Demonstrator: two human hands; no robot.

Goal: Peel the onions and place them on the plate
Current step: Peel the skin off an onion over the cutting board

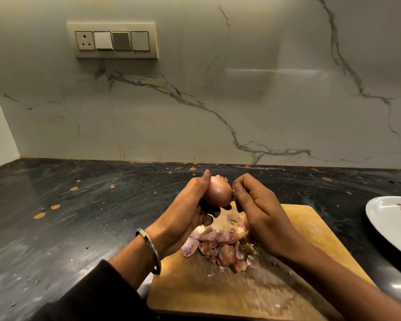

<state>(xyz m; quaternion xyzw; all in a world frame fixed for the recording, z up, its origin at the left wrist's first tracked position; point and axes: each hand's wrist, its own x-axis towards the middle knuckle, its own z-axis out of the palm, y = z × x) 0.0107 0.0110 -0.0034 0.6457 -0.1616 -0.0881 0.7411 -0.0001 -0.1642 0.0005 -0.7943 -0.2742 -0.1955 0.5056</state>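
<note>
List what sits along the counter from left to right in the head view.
Bangle → left hand → onion → right hand → plate. The peels and board overlap these, so they are left out.

You see a pinkish-brown round onion [218, 193], pale pink papery peels [220, 245] on a tan wooden board [315, 237], a black stone tabletop [79, 216] speckled orange, and a white plate [389, 225] with a red motif

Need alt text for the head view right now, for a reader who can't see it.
The left hand holds an onion above a wooden cutting board while the right hand picks at its tip. Peels lie piled on the board; a white plate sits at right.
</note>
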